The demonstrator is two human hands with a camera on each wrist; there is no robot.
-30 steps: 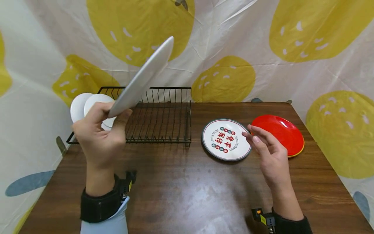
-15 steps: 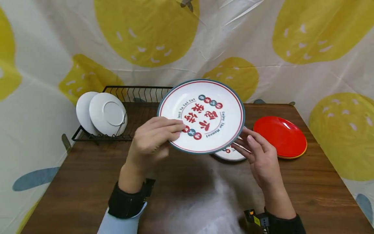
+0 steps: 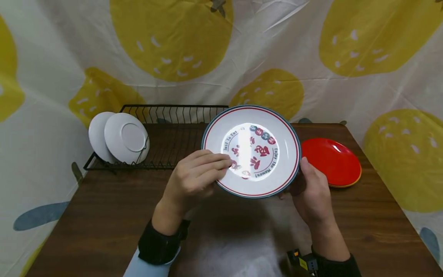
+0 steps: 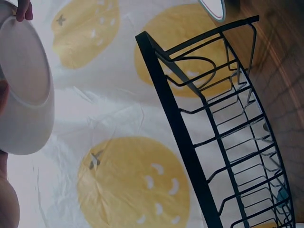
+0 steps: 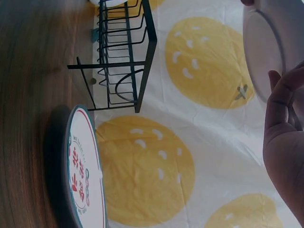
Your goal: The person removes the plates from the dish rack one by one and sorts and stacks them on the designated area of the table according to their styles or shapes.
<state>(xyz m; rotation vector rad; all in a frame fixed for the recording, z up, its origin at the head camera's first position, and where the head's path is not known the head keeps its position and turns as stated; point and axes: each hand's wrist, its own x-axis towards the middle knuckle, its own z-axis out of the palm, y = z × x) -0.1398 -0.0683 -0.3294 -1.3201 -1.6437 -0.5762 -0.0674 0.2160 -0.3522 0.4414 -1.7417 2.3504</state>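
A white plate [image 3: 283, 161] with a blue-green rim, red ring and printed lettering is held up over the table, its printed face towards the head camera. My left hand [image 3: 197, 175] grips its lower left rim, fingers on the printed face. On the right rim my right hand [image 3: 315, 196] holds it, thumb at the edge and fingers behind. Both wrist views show the plate's plain underside, with fingers of my right hand [image 5: 285, 114] against it in the right wrist view. A matching printed plate [image 5: 83, 161] lies on the table, hidden in the head view by the held one.
A black wire dish rack [image 3: 180, 105] stands at the back left of the brown wooden table [image 3: 114, 215]. Two white plates, the front one [image 3: 138, 144] overlapping the other [image 3: 97, 132], stand at its left end. A red plate [image 3: 330, 161] with a yellow edge lies at the right.
My left hand has brought the plate from the rack side to the right and turned its printed face towards the head camera. My right hand has taken hold of its right rim.
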